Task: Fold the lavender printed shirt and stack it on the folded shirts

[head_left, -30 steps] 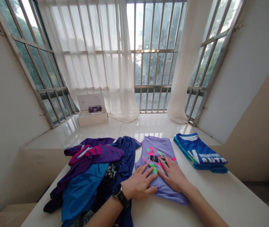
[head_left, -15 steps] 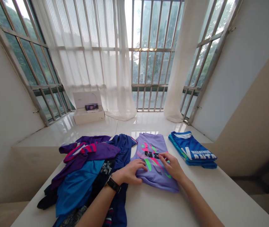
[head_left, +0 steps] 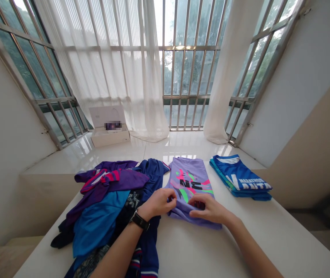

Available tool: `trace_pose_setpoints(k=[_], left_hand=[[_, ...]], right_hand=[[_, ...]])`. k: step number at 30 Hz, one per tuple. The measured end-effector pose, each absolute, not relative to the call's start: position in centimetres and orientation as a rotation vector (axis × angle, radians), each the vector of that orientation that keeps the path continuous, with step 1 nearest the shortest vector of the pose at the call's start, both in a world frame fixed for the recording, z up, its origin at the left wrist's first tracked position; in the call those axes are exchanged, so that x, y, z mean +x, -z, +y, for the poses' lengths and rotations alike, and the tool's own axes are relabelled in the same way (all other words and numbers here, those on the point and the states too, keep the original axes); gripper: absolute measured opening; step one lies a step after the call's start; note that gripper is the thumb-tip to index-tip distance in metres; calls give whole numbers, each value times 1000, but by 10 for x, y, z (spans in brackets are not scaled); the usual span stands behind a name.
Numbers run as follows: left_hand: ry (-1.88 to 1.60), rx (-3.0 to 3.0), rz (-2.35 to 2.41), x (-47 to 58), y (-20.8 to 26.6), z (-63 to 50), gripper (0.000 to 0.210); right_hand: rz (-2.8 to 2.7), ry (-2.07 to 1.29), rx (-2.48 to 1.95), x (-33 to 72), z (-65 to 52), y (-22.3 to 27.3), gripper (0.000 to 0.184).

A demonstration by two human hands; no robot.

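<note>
A lavender T-shirt [head_left: 192, 164] with a green, pink and black print lies folded on the white table, its near part rumpled. My left hand [head_left: 159, 202], with a black watch on its wrist, has its fingers curled closed on the shirt's left edge. Over the lower right of the print, my right hand [head_left: 210, 208] is curved, with a gap between thumb and fingertips, close to the cloth. Some of the near fabric is hidden behind both hands.
On the left lies a loose heap of clothes with a purple top [head_left: 130, 179] and a bright blue garment [head_left: 98, 212]. Folded blue shirts [head_left: 240, 177] are stacked on the right. A white open box [head_left: 111, 139] stands on the sill before the barred window and curtains.
Both hands have shifted on the shirt. My left fingers have curled in from lying flat, and my right hand has drawn nearer to me. The shirt's near part looks more bunched.
</note>
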State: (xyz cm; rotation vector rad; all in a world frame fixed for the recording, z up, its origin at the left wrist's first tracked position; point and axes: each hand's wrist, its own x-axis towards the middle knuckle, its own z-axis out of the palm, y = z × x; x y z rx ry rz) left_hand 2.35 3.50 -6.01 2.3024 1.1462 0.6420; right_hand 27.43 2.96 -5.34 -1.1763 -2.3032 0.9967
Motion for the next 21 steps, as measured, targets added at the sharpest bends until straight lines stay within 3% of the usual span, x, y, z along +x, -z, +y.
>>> trace_pose_setpoints(k=[5, 11, 13, 18, 21], left_hand=[[-661, 2404, 1266, 30, 58, 30, 11], [-832, 2410, 985, 29, 46, 25, 10], [-761, 2420, 858, 27, 44, 25, 6], [-505, 2497, 816, 24, 49, 26, 29], [-484, 2536, 908, 28, 56, 25, 24]], right_hand=[[-2320, -866, -1150, 277, 30, 58, 13], [-2299, -835, -1137, 277, 29, 61, 15], [-2297, -835, -1141, 277, 28, 60, 15], [-2309, -869, -1154, 274, 27, 57, 15], [-2327, -906, -1157, 271, 25, 57, 11]])
